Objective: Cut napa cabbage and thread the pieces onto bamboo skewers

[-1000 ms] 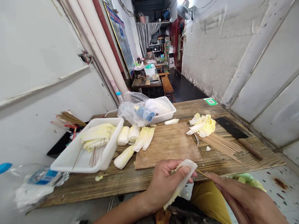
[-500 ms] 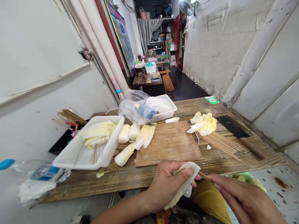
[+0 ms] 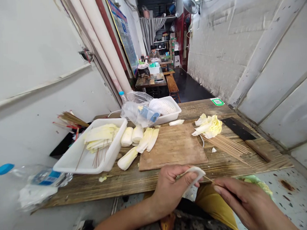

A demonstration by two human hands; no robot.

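Note:
My left hand (image 3: 170,188) is closed around a pale cabbage leaf (image 3: 197,171), thumb on its near side, in front of the table's edge. A thin wooden skewer (image 3: 209,178) is pinched between the thumb and fingers of my right hand (image 3: 246,194). The skewer's far end meets the leaf's edge; how deep it goes is hidden. Beyond my hands lies a wooden cutting board (image 3: 173,148), with cut cabbage pieces (image 3: 144,139) along its left side. A white tray (image 3: 63,164) at left holds stacked leaves (image 3: 103,133) with skewers sticking out.
Right of the board are loose cabbage leaves (image 3: 209,125), a bundle of skewers (image 3: 229,147) and a cleaver (image 3: 243,132). A plastic bag (image 3: 138,112) rests by a second white tray (image 3: 177,108). A bottle (image 3: 43,175) lies far left. Another person (image 3: 154,54) sits at a back table.
The leaf in my left hand has turned, so less of its face shows and its lower end is no longer visible. My right hand has shifted slightly left with the skewer.

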